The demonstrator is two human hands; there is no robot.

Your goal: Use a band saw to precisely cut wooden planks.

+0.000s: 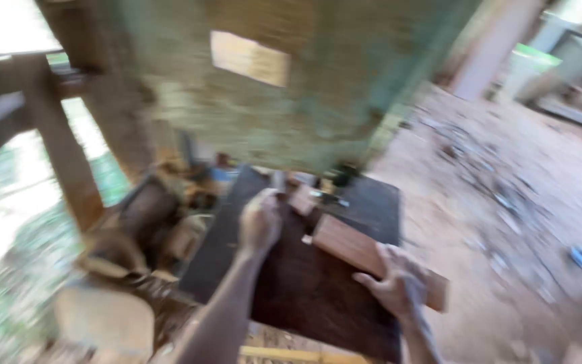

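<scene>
The picture is blurred by motion. A reddish-brown wooden board [351, 246] lies slanted on a dark machine table [304, 290]. My right hand [399, 282] grips the board's near end, fingers wrapped over its top. My left hand [261, 219] reaches to the far part of the table and closes on a small wooden offcut [302, 199] beside what looks like a thin upright blade [279, 180]; the grip itself is too smeared to read. A large green machine body [291, 87] rises behind the table.
Round log pieces and wood scraps [129, 269] pile up left of the table. A thick wooden post [62, 148] stands at the left. Dusty ground with scattered chips [506, 202] spreads to the right. A yellow strip [291, 354] runs along the table's near edge.
</scene>
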